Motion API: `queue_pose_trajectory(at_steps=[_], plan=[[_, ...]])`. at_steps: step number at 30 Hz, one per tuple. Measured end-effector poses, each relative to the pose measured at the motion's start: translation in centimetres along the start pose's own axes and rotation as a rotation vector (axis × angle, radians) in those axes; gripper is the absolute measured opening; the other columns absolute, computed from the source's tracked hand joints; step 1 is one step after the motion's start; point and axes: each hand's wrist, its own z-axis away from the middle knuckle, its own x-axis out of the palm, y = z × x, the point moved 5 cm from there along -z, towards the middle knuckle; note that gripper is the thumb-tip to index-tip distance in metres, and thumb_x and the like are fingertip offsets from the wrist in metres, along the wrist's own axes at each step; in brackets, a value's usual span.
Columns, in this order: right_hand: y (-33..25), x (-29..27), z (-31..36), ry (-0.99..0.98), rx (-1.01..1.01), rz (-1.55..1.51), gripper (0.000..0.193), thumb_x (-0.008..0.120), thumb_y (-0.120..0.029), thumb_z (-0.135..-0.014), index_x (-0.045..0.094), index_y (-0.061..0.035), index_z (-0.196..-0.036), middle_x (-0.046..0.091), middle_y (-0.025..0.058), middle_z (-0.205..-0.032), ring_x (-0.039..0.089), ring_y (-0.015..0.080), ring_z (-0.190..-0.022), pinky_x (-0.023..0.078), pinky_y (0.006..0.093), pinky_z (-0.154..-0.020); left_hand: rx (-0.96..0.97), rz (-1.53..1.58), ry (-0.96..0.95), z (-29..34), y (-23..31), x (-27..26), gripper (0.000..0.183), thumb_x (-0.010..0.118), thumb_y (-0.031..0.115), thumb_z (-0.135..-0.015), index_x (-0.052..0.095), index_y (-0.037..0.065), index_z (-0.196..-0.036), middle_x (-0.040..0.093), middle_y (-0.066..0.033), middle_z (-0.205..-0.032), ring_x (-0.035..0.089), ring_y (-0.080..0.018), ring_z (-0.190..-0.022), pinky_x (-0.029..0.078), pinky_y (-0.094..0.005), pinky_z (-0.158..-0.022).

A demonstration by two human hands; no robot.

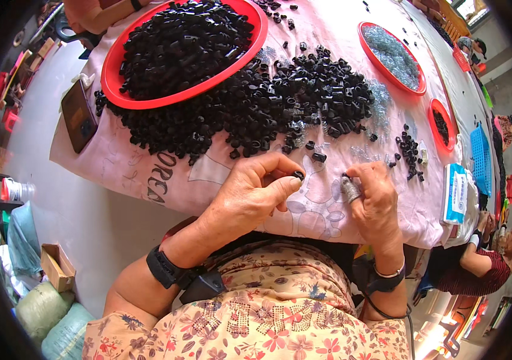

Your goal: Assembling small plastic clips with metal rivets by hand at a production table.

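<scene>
While you sit at the pink cloth (pixel 208 180) covering the table, a big red tray (pixel 115 78) of black plastic pieces stands beyond a loose black heap (pixel 280 102). Your left hand (pixel 250 195) pinches one small black piece (pixel 298 175) between thumb and forefinger. Your right hand (pixel 376 201) closes around a small silvery bundle (pixel 349 188) just beside it.

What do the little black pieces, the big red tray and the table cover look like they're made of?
The black pieces look like moulded plastic: uniform, slightly glossy, blocky shapes. The left hand pinches one.
The big red tray also looks like plastic, with a smooth, evenly coloured rim.
The table cover seems a thin pink woven or printed sheet, creased and draping over the edge; the exact fabric is unclear.
</scene>
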Motion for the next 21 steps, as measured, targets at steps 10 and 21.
queue_pose_trajectory(at_steps=[10,21], plan=[[-0.9,0.1,0.2,0.01,0.004,-0.365,0.023,0.065,0.007,-0.079,0.06,0.0001,-0.1,0.06,0.0091,-0.086,0.062,0.0183,-0.075,0.049,0.0282,-0.068,-0.012,-0.039,-0.039,0.1,0.2,0.5,0.016,0.062,0.012,-0.094,0.065,0.002,-0.106,0.062,0.0028,-0.081,0.057,-0.0024,-0.065,0.045,-0.0168,-0.055],[-3.0,0.9,0.7,-0.052,-0.01,-0.594,0.032,0.062,0.01,-0.078,0.065,0.0004,-0.109,0.066,0.0135,-0.095,0.066,0.0242,-0.085,0.051,0.0298,-0.076,-0.034,-0.087,-0.112,0.3,-0.6,1.1,0.017,0.061,0.01,-0.094,0.065,0.003,-0.108,0.063,0.0034,-0.079,0.059,-0.0022,-0.066,0.045,-0.0166,-0.055]])
